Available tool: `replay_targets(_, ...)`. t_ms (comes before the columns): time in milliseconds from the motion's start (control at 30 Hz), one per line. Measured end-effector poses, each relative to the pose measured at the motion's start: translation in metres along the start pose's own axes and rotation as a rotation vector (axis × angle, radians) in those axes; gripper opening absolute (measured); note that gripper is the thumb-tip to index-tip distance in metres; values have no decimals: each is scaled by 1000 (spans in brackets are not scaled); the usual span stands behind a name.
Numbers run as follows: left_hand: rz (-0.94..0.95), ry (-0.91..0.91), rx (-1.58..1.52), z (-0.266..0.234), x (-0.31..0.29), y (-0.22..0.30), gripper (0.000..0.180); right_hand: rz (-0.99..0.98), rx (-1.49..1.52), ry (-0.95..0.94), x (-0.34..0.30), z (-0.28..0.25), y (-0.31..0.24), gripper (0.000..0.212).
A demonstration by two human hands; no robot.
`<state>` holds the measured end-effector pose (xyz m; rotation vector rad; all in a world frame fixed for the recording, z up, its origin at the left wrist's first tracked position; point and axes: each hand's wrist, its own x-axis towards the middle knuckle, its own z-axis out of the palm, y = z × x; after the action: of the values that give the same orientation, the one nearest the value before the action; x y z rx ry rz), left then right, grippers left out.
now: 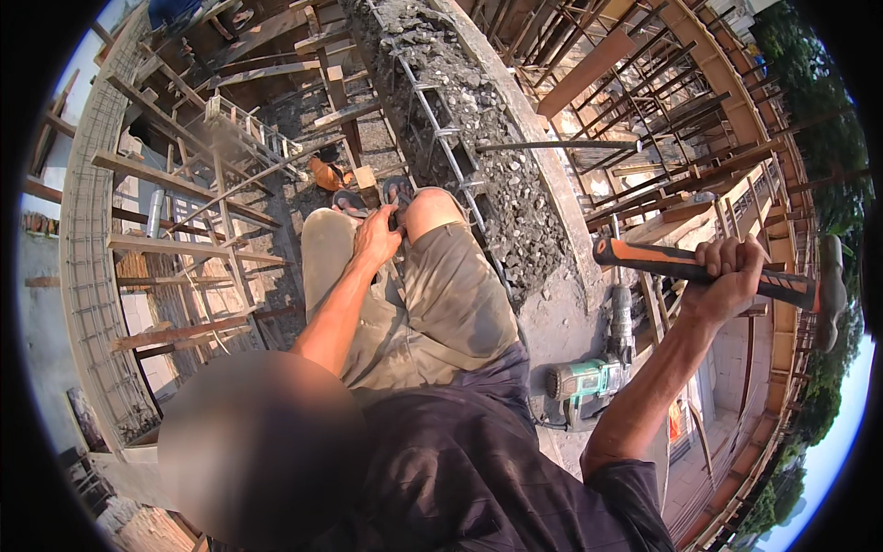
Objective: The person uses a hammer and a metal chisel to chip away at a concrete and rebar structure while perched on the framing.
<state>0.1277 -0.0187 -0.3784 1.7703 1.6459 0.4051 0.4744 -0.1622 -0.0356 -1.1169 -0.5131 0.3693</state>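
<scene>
Dark shirt cloth fills the bottom of the head view, closest to the lens, with your olive trousers beyond it, knees bent. Your right hand is wrapped round the hammer, out to your right, its handle lying nearly level and its metal head outermost. You grip about mid-handle, which should suit short, controlled blows; for more force, you'd do better nearer the butt end. Your left hand rests by your bare right knee, fingers bent near something dark; whether they grip it, I cannot tell. Settle that hand well out of the hammer's path before any strike. Ahead of you, broken concrete rubble lies beside a ladder-like steel frame; a glancing hit on that steel would likely bounce, so aim squarely and look out for flying chips. Watch your elbow too: the green-cased power tool lies on the concrete just beside your right forearm, and a wide backswing could catch it.
</scene>
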Motion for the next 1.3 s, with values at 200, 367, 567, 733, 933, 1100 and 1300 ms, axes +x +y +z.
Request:
replay_targets(200,19,-13,14,2,-1,3,51,663,-502,-224,-41,-27,68,34)
replay_targets(367,6,2,16,-8,-5,-5,52,353,-330,-119,-22,-14,-20,30)
replay_targets(567,-3,-37,-9,-1,0,-11,52,-486,-14,-140,52,-49,-165,37)
replay_targets(733,-31,-71,-21,-1,0,2,52,-174,63,35,8,10,-23,38)
replay_targets(933,-3,-39,44,3,1,-5,53,757,-441,-229,-47,-24,63,30)
replay_targets(1100,-40,-54,31,-10,-4,-4,50,415,-269,-145,-28,-18,-17,30)
replay_targets(1300,-4,-27,2,1,-1,-11,51,-464,-42,-228,67,-48,-155,39)
